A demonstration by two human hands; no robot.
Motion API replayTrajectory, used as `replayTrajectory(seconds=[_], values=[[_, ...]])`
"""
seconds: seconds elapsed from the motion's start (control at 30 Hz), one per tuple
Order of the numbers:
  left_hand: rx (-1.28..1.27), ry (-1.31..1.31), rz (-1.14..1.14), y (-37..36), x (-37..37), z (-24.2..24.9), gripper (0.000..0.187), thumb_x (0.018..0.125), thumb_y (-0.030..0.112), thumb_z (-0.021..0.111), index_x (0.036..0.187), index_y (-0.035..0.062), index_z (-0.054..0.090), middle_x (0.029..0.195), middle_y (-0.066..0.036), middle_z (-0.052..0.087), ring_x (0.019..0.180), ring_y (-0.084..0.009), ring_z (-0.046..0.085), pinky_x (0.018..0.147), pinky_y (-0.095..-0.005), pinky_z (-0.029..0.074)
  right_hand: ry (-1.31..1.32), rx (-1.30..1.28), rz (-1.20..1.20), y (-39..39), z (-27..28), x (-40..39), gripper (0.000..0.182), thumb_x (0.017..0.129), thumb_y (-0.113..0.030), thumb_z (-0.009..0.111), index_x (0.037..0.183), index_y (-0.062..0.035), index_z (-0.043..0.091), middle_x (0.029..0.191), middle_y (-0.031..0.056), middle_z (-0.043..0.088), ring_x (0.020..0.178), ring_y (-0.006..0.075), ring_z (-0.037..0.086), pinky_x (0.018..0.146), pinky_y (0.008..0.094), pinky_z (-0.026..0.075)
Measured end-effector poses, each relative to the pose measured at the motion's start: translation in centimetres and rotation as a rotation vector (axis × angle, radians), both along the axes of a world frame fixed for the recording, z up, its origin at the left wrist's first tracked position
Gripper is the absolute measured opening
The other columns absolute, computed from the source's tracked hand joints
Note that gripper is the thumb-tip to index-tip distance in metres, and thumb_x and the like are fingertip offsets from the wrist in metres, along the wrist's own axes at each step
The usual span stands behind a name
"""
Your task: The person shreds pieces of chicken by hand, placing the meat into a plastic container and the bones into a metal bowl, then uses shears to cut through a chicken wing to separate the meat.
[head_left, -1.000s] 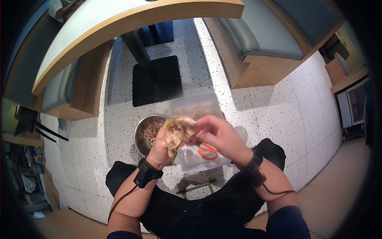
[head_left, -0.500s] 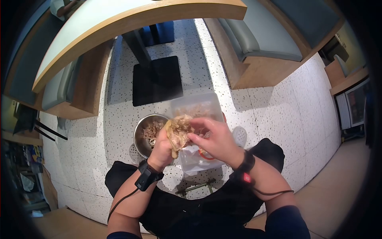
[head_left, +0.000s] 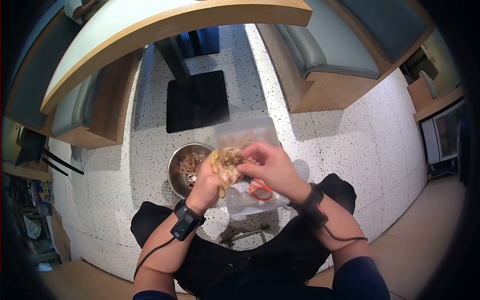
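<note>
A torn piece of cooked meat with yellowish skin is held above the bins, with my left hand wrapped round its left side. The fingertips of my right hand pinch the upper right part of the meat. Left of my left hand, a round steel bowl holds shredded brown pieces. Under and behind the hands is a translucent plastic container with pale pieces inside. Red-orange handles show in its near part, below my right hand.
A curved wooden-edged table crosses the top, over a black base plate. Padded benches flank it, one at the right. A small metal frame is near my legs. A person's arm shows at the upper left.
My right hand has shifted slightly right and up, still pinching the meat. More of the red-orange handles shows now. My left hand has barely moved.
</note>
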State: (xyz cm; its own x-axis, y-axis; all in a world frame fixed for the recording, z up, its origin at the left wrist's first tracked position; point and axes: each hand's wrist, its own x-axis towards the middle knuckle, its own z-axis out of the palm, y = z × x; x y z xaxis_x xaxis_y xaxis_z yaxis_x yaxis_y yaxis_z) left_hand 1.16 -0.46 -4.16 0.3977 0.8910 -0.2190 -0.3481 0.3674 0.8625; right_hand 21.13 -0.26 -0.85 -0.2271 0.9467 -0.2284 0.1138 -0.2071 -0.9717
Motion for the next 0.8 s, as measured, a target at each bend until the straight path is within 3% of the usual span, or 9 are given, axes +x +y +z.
replayTrajectory(seconds=[0.07,0.27,0.33,0.37,0.47,0.53,0.67,0.73,0.8], values=[[0.001,0.01,-0.001,0.1,-0.2,0.1,0.042,0.086,0.005,0.066,0.126,-0.0025,0.059,0.116,-0.011,0.068,0.099,-0.0175,0.068,0.087,-0.0307,0.057,0.099,-0.019,-0.014,0.0,-0.2,0.0,0.026,0.088,-0.01,0.082,0.108,0.0007,0.071,0.087,0.0001,0.068,0.075,0.0052,0.06,0.068,0.0232,0.052],[0.301,0.486,0.129,0.6,-0.3,0.9,0.026,0.083,0.003,0.075,0.105,0.0009,0.061,0.102,-0.008,0.072,0.087,-0.0138,0.066,0.078,-0.0303,0.054,0.172,-0.243,-0.017,0.1,1.6,0.7,0.02,0.09,-0.008,0.078,0.106,0.0011,0.07,0.089,0.0017,0.069,0.078,0.0071,0.063,0.07,0.0223,0.052],[0.411,0.708,0.205,0.6,0.0,1.1,0.025,0.08,0.004,0.078,0.099,0.0009,0.061,0.088,-0.012,0.072,0.081,-0.0203,0.069,0.076,-0.0342,0.054,0.245,-0.357,-0.074,0.1,1.2,0.8,0.018,0.09,-0.008,0.078,0.103,0.0019,0.069,0.089,0.0039,0.07,0.076,0.0085,0.063,0.068,0.0226,0.051],[0.41,0.707,0.207,0.6,0.1,1.2,0.025,0.08,0.004,0.078,0.099,0.0009,0.061,0.088,-0.012,0.072,0.081,-0.0203,0.069,0.076,-0.0342,0.054,0.244,-0.358,-0.073,0.1,0.9,0.9,0.018,0.09,-0.008,0.078,0.103,0.0019,0.069,0.089,0.0039,0.07,0.076,0.0085,0.063,0.068,0.0226,0.051],[0.472,0.869,0.27,0.4,0.1,1.5,0.028,0.076,0.007,0.081,0.094,0.0014,0.061,0.083,-0.018,0.07,0.079,-0.0333,0.072,0.074,-0.0393,0.054,0.319,-0.429,-0.1,-0.1,0.1,0.9,0.017,0.09,-0.007,0.078,0.101,0.0021,0.069,0.089,0.0054,0.07,0.074,0.0091,0.062,0.066,0.0228,0.051],[0.509,1.027,0.313,0.3,0.1,1.5,0.031,0.072,0.01,0.083,0.092,0.0023,0.06,0.085,-0.021,0.07,0.083,-0.0421,0.07,0.073,-0.044,0.054,0.301,-0.417,-0.135,-0.2,0.0,0.7,0.015,0.09,-0.006,0.078,0.099,0.002,0.069,0.089,0.0058,0.07,0.072,0.0093,0.06,0.065,0.0229,0.05],[0.497,1.077,0.342,0.3,-0.1,2.2,0.032,0.073,0.015,0.083,0.092,0.0031,0.06,0.086,-0.02,0.07,0.084,-0.0429,0.07,0.074,-0.0477,0.054,0.287,-0.379,-0.16,-0.4,0.1,0.0,0.014,0.091,-0.007,0.077,0.098,0.0026,0.07,0.087,0.0059,0.07,0.071,0.0091,0.061,0.065,0.0234,0.051],[0.507,1.177,0.331,0.3,-0.2,2.3,0.034,0.073,0.02,0.084,0.092,0.0036,0.06,0.086,-0.02,0.07,0.085,-0.0424,0.069,0.074,-0.049,0.053,-0.063,-0.134,-0.149,-0.7,0.9,-0.6,0.013,0.089,-0.008,0.078,0.093,0.0027,0.072,0.082,0.008,0.071,0.069,0.011,0.063,0.064,0.0267,0.052],[0.487,1.211,0.311,0.4,-0.4,2.7,0.035,0.074,0.021,0.084,0.092,0.0037,0.059,0.087,-0.02,0.07,0.085,-0.0423,0.069,0.074,-0.0493,0.053,-0.157,0.02,-0.159,-0.9,0.0,-0.9,0.013,0.088,-0.009,0.079,0.092,0.0024,0.072,0.081,0.0094,0.071,0.069,0.0123,0.064,0.064,0.0284,0.052]])
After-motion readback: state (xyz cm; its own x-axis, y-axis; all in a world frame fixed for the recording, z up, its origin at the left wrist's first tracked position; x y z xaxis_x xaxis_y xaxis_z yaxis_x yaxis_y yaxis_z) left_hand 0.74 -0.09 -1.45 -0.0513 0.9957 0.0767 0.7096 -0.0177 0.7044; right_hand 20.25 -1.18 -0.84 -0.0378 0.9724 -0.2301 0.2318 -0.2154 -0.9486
